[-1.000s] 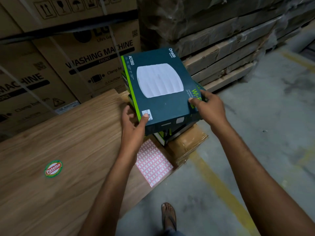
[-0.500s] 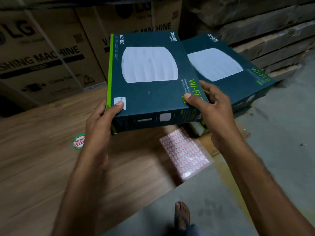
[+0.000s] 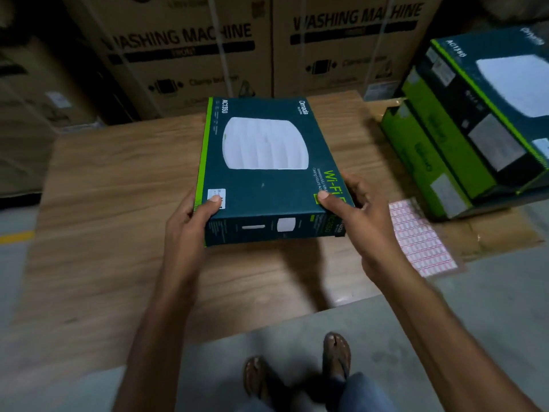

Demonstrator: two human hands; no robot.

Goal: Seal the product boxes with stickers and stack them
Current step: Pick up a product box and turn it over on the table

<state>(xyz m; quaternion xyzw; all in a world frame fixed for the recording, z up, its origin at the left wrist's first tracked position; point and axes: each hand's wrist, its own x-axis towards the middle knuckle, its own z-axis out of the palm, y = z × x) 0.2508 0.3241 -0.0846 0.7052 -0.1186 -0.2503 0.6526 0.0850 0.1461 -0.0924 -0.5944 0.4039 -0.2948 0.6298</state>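
I grip the product box (image 3: 261,173) by its near corners, left hand (image 3: 190,221) and right hand (image 3: 356,215). It looks due for sealing: next, a sticker from the sticker sheet (image 3: 421,239) just right of my right hand.

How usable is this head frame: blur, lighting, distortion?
Head view: dim light, no glare; the box, gripped by the left hand and right hand, is fairly sharp; the stack at right, sticker sheet and cartons behind are smeared by motion blur; wide-angle bending tilts the edges; a soft shadow falls on the board under the box.
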